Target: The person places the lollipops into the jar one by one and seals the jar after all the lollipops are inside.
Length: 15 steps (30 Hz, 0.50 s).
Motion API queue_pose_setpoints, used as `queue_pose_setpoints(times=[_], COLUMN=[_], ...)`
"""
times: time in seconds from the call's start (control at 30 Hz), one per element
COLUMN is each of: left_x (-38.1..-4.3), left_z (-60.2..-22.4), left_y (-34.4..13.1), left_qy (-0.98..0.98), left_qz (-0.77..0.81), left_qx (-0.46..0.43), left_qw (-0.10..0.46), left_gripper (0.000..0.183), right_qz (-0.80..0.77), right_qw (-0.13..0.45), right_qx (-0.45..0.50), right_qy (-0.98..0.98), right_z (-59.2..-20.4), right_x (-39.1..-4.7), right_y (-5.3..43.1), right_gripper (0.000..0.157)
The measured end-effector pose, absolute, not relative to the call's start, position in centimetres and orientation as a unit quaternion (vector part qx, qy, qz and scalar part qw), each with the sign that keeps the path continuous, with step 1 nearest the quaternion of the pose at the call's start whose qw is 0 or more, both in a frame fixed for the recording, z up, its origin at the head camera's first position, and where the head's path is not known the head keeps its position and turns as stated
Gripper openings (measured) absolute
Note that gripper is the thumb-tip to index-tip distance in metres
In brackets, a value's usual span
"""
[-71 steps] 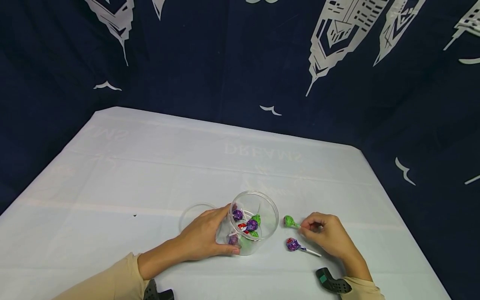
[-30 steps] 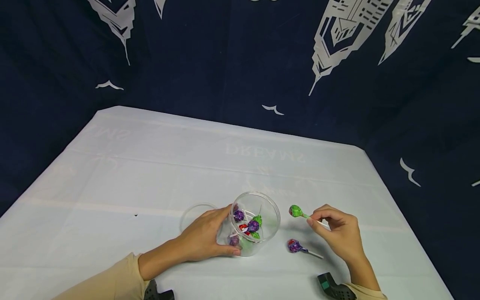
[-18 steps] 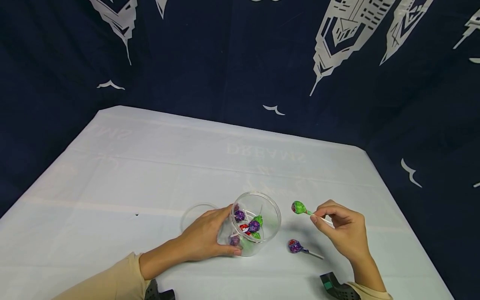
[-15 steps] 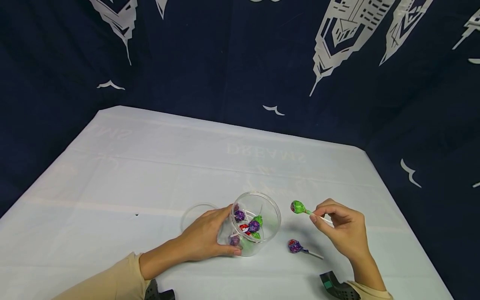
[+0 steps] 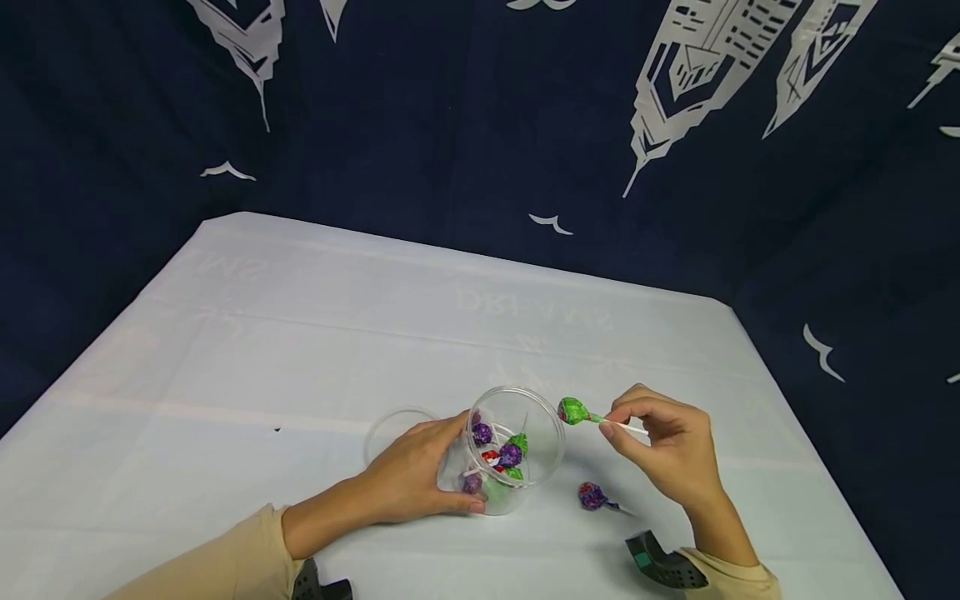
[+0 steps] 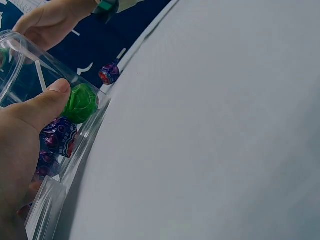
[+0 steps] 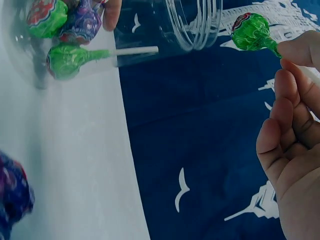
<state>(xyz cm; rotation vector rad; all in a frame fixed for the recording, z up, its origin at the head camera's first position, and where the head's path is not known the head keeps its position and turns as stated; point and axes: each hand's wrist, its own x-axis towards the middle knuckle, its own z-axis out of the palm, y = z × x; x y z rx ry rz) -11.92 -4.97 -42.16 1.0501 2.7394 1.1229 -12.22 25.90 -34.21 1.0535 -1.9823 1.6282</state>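
My left hand (image 5: pixel 420 471) grips the side of a clear plastic jar (image 5: pixel 551 454), which stands without a lid on the white table. Several lollipops in purple, green and red wrappers lie inside it, such as a purple lollipop (image 5: pixel 511 454). In the left wrist view a green lollipop (image 6: pixel 81 103) shows through the wall by my thumb. My right hand (image 5: pixel 667 442) pinches the stick of a green lollipop (image 5: pixel 573 410), its head close to the jar's rim on the right. In the right wrist view that green lollipop (image 7: pixel 251 32) is just outside the jar's mouth.
A purple lollipop (image 5: pixel 592 497) lies on the white table (image 5: pixel 300 350) right of the jar. Behind my left hand lies a clear round lid (image 5: pixel 375 429). A dark blue cloth (image 5: pixel 420 125) with white prints hangs beyond the table.
My right hand has picked the green lollipop up off the table, raised it, and now brought it left to the jar's rim. The left hand stays on the jar.
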Motion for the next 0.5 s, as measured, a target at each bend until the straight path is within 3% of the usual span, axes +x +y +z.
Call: queue_pose_setpoints(times=[0.5], left_x=[-12.0], left_z=[-42.2], left_y=[-4.9], left_qy=[0.874], left_qz=[0.355], left_qx=[0.332], left_qw=[0.005], left_gripper=[0.108], right_qz=[0.568], right_qw=[0.163], right_qx=[0.404], right_qy=[-0.698], right_z=[-33.9], right_x=[-12.5], right_y=[23.9], right_gripper=[0.034])
